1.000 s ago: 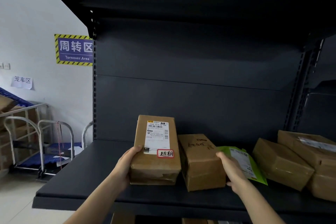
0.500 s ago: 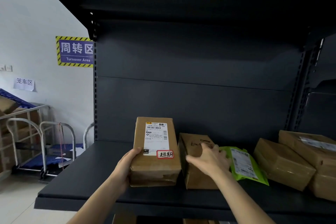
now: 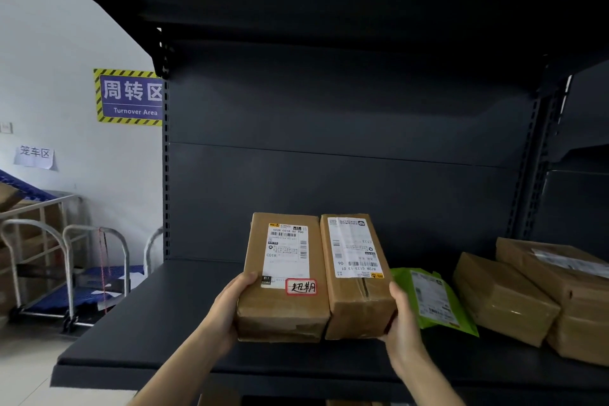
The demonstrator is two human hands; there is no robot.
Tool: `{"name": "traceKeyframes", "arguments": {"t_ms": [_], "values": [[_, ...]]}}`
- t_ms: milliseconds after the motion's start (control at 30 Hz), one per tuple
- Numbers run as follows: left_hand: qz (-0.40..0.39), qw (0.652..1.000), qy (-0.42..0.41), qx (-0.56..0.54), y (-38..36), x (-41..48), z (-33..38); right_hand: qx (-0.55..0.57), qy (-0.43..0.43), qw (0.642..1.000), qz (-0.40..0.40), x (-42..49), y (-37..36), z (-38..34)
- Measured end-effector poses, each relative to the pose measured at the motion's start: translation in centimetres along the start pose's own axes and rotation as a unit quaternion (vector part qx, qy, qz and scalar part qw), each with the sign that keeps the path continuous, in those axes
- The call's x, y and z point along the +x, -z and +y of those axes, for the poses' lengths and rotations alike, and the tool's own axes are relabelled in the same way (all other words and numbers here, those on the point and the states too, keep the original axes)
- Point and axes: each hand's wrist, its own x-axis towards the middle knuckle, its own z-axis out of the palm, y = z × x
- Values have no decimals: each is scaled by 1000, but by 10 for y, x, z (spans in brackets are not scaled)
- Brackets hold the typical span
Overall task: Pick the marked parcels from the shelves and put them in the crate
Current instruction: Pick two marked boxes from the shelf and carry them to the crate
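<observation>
While its long axis is running away from the camera toward the shelf's back panel, the marked parcel (image 3: 283, 277) is tilting up with its labelled face toward the viewer, near end low over the dark shelf (image 3: 138, 333). Its white shipping label is carrying barcodes and the code "C018", and a red-bordered sticker (image 3: 301, 287) with handwritten Chinese characters is sitting at the label's lower right corner. The left hand (image 3: 227, 310) is gripping the parcel's left edge, thumb lying on top. Touching it on the right, a second brown parcel (image 3: 357, 277) is lying parallel, its label printed upside down and reading "C123-13 01". The right hand (image 3: 400, 323) is clasping that second parcel's right side. Just beside it a green mailer bag (image 3: 431, 300) is lying flat, with more brown boxes (image 3: 504, 300) stacked further right. On the wall to the left, a blue sign (image 3: 131, 97) with yellow-black edging is reading "Turnover Area", above metal trolleys (image 3: 66, 273).
</observation>
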Motion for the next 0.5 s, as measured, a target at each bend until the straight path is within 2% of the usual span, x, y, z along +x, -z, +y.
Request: {"name": "traceKeyframes", "arguments": {"t_ms": [167, 267, 367, 500], "values": [[5, 1000, 0, 0, 0, -1, 0, -34, -6, 999, 21, 4, 0, -3], [14, 1000, 2, 9, -2, -1, 3, -76, -39, 995, 49, 10, -3, -11], [20, 1000, 16, 15, -2, -2, 5, -91, -80, 991, 53, 15, -5, -20], [25, 998, 41, 28, -1, -3, 1, -132, -72, 988, 42, 22, 1, -21]]}}
